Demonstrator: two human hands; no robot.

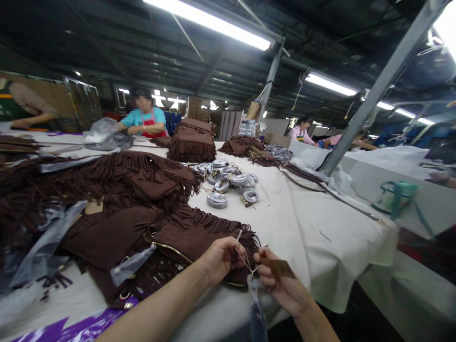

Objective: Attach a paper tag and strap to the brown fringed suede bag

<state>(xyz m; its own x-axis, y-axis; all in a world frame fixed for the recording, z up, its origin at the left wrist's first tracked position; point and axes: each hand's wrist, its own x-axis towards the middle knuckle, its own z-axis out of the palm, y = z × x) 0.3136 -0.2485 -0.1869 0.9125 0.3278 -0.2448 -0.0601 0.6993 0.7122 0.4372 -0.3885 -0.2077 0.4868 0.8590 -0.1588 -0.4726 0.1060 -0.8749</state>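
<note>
1. Bare forearms [171, 299] of one person reach in from the bottom edge, with purple plastic [80, 327] at the lower left.
2. Close in front, a clear sleeve [257, 311] with something dark inside hangs from a thin pale cord [245, 259] stretched between the person's hands.
3. Left hand [223, 259]: fingers curled nearly closed, pinching the cord.
4. Right hand [280, 284]: fingers bent and closed around a brown tag [281, 268], beside the cord's lower end; whether it also grips the cord, one cannot tell.
5. Beneath and behind the left hand lies a dark brown fringed bag [203, 232], a gold zipper [174, 251] along its near edge.
6. To its left, touching it, is another brown bag [110, 240], with a small plastic wrapping [133, 267] near its edge.
7. Beyond, more fringed bags [156, 183] heap up on the left; coiled straps in clear wrap [217, 200] cluster mid-table on white cloth [320, 237].
8. Farther off stands a stack of fringed bags [192, 137]. Left of it, a co-worker in a turquoise shirt [126, 121] and red apron handles clear plastic [101, 130].
9. Overhead, a bright tube light [213, 21] crosses the dark ceiling.
</note>
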